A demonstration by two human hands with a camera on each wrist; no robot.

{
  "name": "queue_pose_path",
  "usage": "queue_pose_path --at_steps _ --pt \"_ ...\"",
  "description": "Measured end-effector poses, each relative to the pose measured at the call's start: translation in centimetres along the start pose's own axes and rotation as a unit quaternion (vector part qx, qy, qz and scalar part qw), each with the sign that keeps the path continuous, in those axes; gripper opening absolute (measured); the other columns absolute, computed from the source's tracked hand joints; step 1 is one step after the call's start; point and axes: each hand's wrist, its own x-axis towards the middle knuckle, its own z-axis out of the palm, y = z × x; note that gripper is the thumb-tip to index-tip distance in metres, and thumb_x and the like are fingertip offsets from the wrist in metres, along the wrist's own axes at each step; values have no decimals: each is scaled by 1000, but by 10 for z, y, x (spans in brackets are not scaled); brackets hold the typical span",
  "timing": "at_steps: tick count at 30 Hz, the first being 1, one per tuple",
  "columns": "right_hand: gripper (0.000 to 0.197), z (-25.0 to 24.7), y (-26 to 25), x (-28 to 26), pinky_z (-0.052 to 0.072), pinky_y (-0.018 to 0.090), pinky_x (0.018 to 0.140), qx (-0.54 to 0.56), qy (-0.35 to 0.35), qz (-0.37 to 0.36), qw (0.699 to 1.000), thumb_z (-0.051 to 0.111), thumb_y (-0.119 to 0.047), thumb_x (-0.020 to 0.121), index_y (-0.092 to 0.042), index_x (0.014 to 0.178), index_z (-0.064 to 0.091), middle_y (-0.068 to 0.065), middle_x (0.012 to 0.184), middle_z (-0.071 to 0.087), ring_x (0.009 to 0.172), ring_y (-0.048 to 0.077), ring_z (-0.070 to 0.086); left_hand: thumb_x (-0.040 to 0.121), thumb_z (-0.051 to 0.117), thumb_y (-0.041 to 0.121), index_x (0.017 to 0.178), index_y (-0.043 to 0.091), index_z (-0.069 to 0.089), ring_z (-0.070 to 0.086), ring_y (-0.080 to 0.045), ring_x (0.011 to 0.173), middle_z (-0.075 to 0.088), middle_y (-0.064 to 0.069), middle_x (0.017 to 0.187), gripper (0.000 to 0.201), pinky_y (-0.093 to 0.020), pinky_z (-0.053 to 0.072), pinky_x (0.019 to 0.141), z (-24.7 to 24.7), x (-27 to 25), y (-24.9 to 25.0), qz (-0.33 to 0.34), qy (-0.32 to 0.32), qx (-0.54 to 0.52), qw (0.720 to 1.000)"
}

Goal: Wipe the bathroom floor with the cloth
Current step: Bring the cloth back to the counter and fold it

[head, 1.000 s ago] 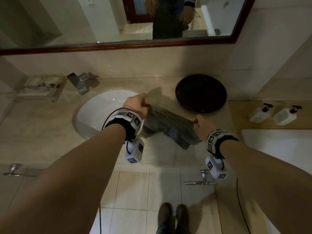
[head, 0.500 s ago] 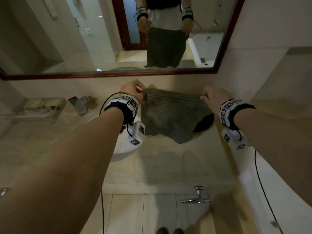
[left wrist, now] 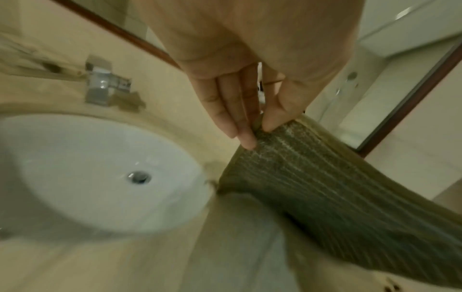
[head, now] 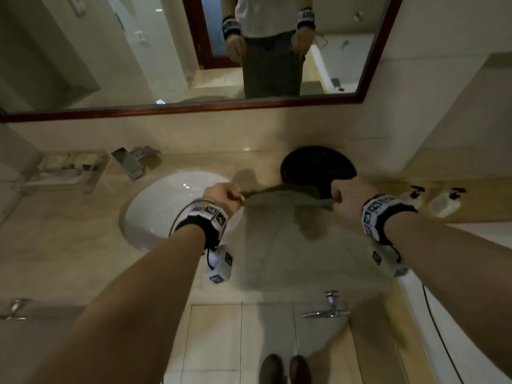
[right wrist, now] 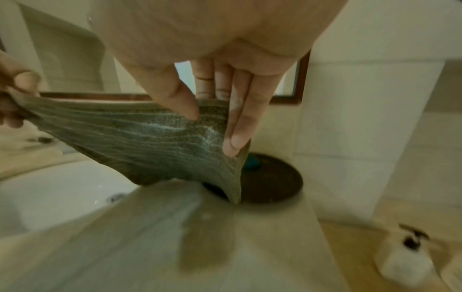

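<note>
A dark grey-green ribbed cloth (head: 288,194) is stretched between my two hands above the beige vanity counter (head: 69,245). My left hand (head: 224,196) pinches its left top corner between thumb and fingers, just right of the white basin (head: 160,212). My right hand (head: 349,199) pinches the right top corner in front of the round black dish (head: 315,164). In the left wrist view the cloth (left wrist: 325,187) hangs down to the right from my left hand (left wrist: 255,130). In the right wrist view the cloth (right wrist: 140,142) spreads leftwards from my right hand (right wrist: 212,126). The tiled floor (head: 235,342) lies below, with my shoes (head: 285,367).
A chrome tap (head: 130,159) and a clear tray of toiletries (head: 66,167) stand behind the basin. Two white pump bottles (head: 440,200) sit on a wooden ledge to the right. Metal handles (head: 327,306) stick out under the counter edge. A framed mirror (head: 194,106) hangs above.
Both hands have come down from chest height to just above the counter, still holding the cloth's corners; the cloth now hangs edge-on and my view has tipped downwards.
</note>
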Motion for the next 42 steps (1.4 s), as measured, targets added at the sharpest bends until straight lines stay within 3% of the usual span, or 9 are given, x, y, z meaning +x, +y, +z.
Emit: queue_pose_path --at_steps 4,7,11,16,23,27,33,37,42 --pt "21 79 0 -9 50 38 86 18 -106 24 994 60 -11 88 -11 108 55 13 109 57 101 33 59 80 67 12 80 23 69 66 -23 86 69 0 85 11 -27 52 77 54 -33 -57 -22 -73 46 996" --pt "18 120 0 -20 49 36 82 35 -167 28 985 60 -8 88 -13 103 51 15 111 60 96 30 59 78 67 9 81 14 70 65 -25 84 68 -3 81 7 -31 54 75 83 -56 -82 -41 -110 43 992" --pt "16 150 4 -40 52 37 77 39 -156 42 986 59 -11 86 -16 100 54 13 97 62 84 30 58 78 67 11 73 24 63 66 -21 78 66 1 76 14 -28 54 69 104 -76 -97 -58 -128 37 989" --pt "17 170 4 -62 43 31 69 54 -110 30 992 56 -6 88 -9 105 58 16 95 65 82 31 59 82 65 12 72 25 59 63 -18 76 65 2 76 17 -29 52 68 112 -88 -106 -59 -133 38 989" --pt "16 184 -4 -103 45 30 76 93 -163 55 981 65 -23 90 -19 103 56 1 93 58 83 18 56 83 67 18 82 23 63 59 -14 76 63 5 80 7 -28 46 65 111 -116 -123 -62 -171 59 982" --pt "18 181 -6 -106 48 31 82 105 -158 79 979 68 -19 86 -22 102 61 -1 93 61 90 19 59 81 67 21 85 23 65 60 -16 78 64 3 83 5 -28 49 67 106 -121 -129 -47 -182 74 979" --pt "18 156 0 -88 39 26 75 102 -94 77 987 64 -16 86 -21 102 70 0 90 60 84 17 54 82 66 24 90 23 65 61 -19 80 65 2 83 8 -30 52 71 87 -94 -122 -30 -158 42 986" --pt "11 132 4 -67 36 24 73 179 -37 65 981 63 -9 89 -20 87 63 3 86 60 81 20 55 83 66 22 85 23 63 63 -23 81 67 -2 82 4 -35 54 76 80 -67 -108 -30 -125 10 992" --pt "10 117 21 -19 38 24 72 189 -19 66 980 62 -15 93 -14 103 66 1 89 61 84 18 55 84 66 18 85 23 64 61 -20 79 68 0 81 6 -28 49 74 81 -33 -97 -66 -65 -17 996"
